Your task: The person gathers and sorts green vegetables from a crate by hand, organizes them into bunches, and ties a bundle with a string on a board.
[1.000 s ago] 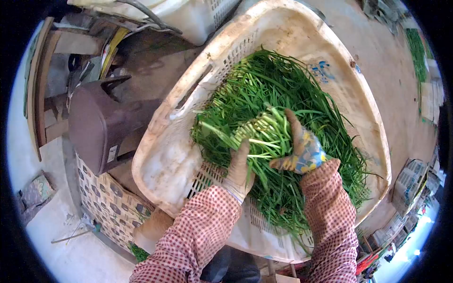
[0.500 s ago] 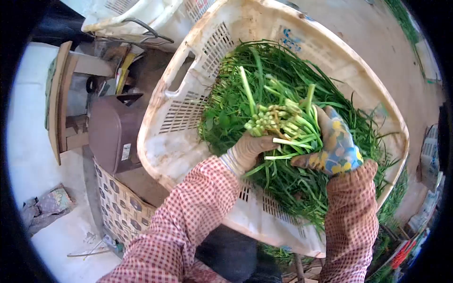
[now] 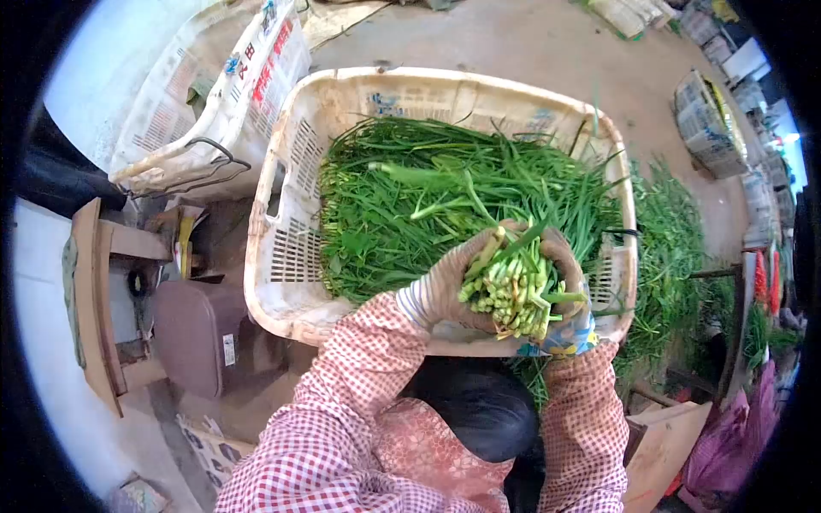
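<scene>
A bunch of green vegetable stems point(image 3: 516, 295) is held between my two hands, its pale cut ends facing me. My left hand point(image 3: 449, 282), in a beige work glove with a striped cuff, wraps the bunch from the left. On the other side my right hand point(image 3: 562, 261), in a soiled glove with a blue and yellow patterned cuff, closes round it. The bunch is over the near rim of a white plastic crate point(image 3: 259, 256). Inside the crate lies a thick layer of long leafy greens point(image 3: 385, 192). Stray stems point(image 3: 436, 205) stick up behind my hands.
Loose greens point(image 3: 671, 256) are heaped on the floor right of the crate. Another white crate point(image 3: 256, 77) with a wire handle stands at upper left. A brown plastic bin point(image 3: 192, 338) is at left, and a cardboard piece point(image 3: 663, 449) at lower right.
My hands have drawn the bunch toward me, to the crate's near rim. Its stems are packed closer, with cut ends lower. The view has turned, showing more floor at right.
</scene>
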The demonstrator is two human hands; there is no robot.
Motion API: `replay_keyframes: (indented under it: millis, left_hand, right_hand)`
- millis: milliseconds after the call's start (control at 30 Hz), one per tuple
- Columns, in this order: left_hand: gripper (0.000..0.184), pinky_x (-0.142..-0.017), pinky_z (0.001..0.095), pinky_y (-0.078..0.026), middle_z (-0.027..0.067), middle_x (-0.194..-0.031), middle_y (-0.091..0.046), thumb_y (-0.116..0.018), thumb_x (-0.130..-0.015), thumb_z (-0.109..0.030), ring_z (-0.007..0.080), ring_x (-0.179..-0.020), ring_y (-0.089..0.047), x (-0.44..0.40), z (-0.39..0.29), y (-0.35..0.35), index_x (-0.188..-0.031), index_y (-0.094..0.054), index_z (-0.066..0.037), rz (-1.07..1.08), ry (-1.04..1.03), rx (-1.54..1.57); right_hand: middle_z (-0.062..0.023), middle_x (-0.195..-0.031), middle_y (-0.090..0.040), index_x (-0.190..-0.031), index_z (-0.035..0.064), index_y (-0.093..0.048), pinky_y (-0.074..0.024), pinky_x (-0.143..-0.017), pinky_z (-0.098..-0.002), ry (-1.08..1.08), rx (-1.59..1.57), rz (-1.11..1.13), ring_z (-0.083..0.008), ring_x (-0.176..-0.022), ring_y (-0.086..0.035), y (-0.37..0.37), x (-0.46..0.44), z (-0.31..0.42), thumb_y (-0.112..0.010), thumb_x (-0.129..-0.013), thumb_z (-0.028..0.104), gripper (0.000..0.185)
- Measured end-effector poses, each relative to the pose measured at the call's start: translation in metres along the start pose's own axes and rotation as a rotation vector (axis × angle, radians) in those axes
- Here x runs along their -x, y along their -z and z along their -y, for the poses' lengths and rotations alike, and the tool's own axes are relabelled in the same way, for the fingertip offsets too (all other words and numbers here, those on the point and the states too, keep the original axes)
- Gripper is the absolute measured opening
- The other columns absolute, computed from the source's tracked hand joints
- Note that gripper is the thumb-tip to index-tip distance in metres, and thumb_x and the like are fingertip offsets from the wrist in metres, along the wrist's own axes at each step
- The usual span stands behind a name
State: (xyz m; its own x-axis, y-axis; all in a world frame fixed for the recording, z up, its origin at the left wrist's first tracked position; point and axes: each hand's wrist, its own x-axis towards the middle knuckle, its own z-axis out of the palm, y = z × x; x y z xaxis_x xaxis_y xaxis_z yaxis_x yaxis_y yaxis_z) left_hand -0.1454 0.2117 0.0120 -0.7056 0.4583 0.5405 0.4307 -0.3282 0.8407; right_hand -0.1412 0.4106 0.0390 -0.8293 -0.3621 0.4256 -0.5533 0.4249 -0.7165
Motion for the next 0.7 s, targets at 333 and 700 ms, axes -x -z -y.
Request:
replay_keyframes:
  millis: [333,700]
  left_hand:
    - [0.068,-0.087,0.0311,-0.048,0.0068,-0.109,-0.060,-0.086,-0.059,-0.020,0.0160,-0.096,-0.058,-0.087,-0.159,0.043,-0.116,-0.053,-0.004,-0.115,-0.005,-0.107]
    - [0.070,-0.088,0.0345,-0.047,0.0137,-0.105,-0.067,-0.081,-0.066,-0.034,0.0236,-0.096,-0.062,-0.219,-0.079,-0.059,-0.122,-0.056,-0.003,0.642,0.749,-0.607]
  right_hand:
    - [-0.0128,-0.108,-0.061,-0.119,0.0051,-0.054,-0.0520,-0.084,-0.0369,0.201,-0.123,-0.298,-0.0281,-0.101,-0.061,0.016,-0.096,0.177,-0.084,-0.067,0.030,0.065]
    - [-0.0159,-0.127,-0.056,-0.125,0.0060,-0.056,-0.0426,-0.100,-0.0383,-0.388,-0.489,-0.652,-0.0267,-0.116,-0.054,-0.016,0.031,0.005,-0.058,-0.090,0.025,0.040]
